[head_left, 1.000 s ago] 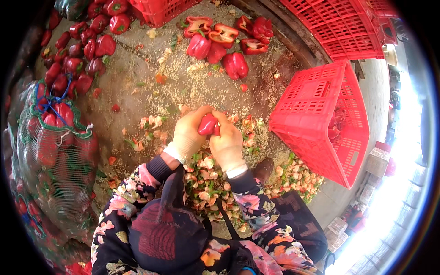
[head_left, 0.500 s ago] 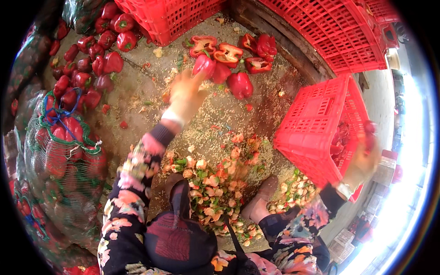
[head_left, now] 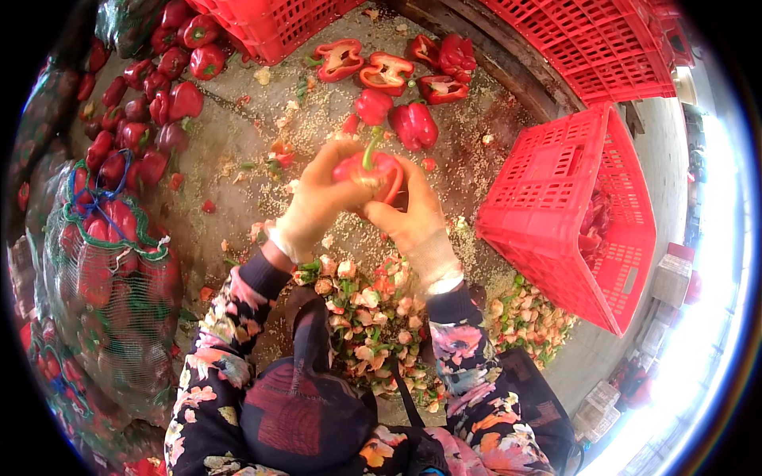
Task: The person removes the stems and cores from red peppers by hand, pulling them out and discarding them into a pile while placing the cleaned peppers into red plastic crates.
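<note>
A red bell pepper (head_left: 383,172) with a long green stem is between both hands, near the middle. My left hand (head_left: 316,198), in a pale glove, grips its left side. My right hand (head_left: 415,224), gloved too, is wrapped round its right and lower side. Just beyond them lie cut pepper halves (head_left: 384,71) and whole peppers (head_left: 413,124), amid scattered seeds. Below my hands is a heap of cores and stems (head_left: 365,321).
A tilted red crate (head_left: 540,170) holding pepper pieces stands at right. More red crates (head_left: 575,51) line the back. At left are loose peppers (head_left: 184,101) and full mesh sacks (head_left: 119,278). A wooden beam (head_left: 496,59) runs along the back right.
The earlier pepper left my hands as my right hand went to the tilted crate. My left hand took another from the pile ahead; both hands are now together on it.
</note>
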Available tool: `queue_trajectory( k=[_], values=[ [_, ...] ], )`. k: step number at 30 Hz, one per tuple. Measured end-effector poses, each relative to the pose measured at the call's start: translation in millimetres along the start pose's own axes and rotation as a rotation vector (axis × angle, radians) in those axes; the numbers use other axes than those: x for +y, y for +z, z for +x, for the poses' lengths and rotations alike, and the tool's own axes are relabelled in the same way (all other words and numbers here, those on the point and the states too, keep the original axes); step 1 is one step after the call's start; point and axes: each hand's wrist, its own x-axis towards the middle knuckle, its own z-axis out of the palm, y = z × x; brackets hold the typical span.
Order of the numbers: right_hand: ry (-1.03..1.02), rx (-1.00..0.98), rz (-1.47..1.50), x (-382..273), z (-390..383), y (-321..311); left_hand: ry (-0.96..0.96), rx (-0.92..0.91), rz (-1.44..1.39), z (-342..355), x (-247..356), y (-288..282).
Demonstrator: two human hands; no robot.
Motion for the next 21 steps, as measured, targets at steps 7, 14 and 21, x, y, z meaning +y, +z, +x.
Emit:
queue_trajectory(
  k=[7, 14, 21],
  values=[
    [-0.137, -0.01, -0.117, -6, -30, 5, 0.68, -0.067, 0.776, -41, 3, -20],
    [-0.298, 0.089, 0.014, -99, -71, -18, 0.774, 0.046, 0.484, -96, 63, 26],
    [-0.083, -0.647, 0.944, -190, -138, 3, 1.257, -0.19, 0.757, -225, 170, 7]
  ],
)
